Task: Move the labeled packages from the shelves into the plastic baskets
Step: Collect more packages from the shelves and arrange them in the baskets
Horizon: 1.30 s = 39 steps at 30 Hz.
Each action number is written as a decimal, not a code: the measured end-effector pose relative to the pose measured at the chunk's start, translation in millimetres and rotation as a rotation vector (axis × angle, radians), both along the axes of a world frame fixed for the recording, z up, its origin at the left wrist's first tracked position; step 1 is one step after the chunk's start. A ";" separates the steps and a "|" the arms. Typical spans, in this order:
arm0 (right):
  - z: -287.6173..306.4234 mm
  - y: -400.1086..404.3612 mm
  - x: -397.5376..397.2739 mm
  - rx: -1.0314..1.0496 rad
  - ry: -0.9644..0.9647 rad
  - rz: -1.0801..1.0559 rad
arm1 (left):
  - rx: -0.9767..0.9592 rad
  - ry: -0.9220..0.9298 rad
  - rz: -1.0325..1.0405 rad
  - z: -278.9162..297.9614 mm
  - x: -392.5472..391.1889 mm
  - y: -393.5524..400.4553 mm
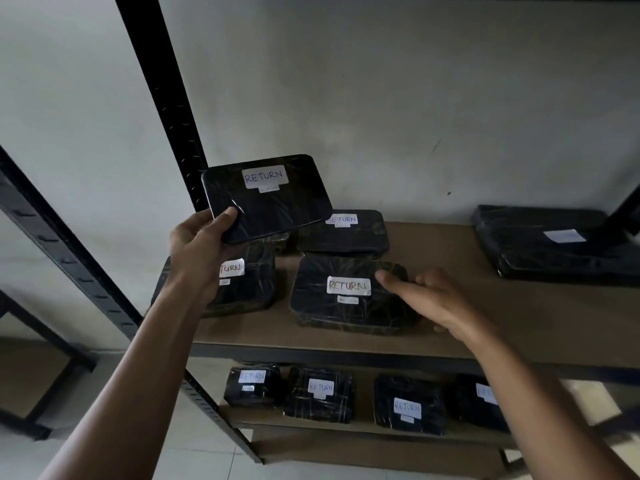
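Observation:
My left hand (pixel 201 240) grips a flat black wrapped package (pixel 268 202) labelled RETURN by its lower left corner, lifted and tilted above the brown shelf board (pixel 450 323). My right hand (pixel 429 299) reaches over the right edge of another RETURN package (pixel 343 296) lying on the shelf, fingers apart, thumb touching its top. Two more RETURN packages lie on this shelf: one (pixel 249 282) under my left wrist, one (pixel 346 233) behind. No basket is in view.
A larger black package (pixel 554 244) with a white label lies at the shelf's right. The lower shelf (pixel 311 427) holds several RETURN packages. A black upright post (pixel 162 98) stands at the left, with another rack (pixel 52 244) beyond it.

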State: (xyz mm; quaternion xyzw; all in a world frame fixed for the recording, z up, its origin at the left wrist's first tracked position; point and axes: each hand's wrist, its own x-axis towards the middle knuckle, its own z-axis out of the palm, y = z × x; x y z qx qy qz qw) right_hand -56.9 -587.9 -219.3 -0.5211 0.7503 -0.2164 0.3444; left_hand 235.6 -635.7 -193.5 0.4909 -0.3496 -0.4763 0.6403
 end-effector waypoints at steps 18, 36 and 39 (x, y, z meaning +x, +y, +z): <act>-7.1 12.8 9.9 -0.262 -0.498 -0.216 | -0.021 0.018 -0.062 1.4 9.1 11.1; -3.6 106.0 -46.8 -0.436 -0.608 -0.677 | 0.037 0.124 -0.304 -17.0 -70.7 41.1; -4.1 125.7 -61.1 -0.460 -0.614 -0.714 | 0.035 0.137 -0.319 -16.8 -87.0 50.2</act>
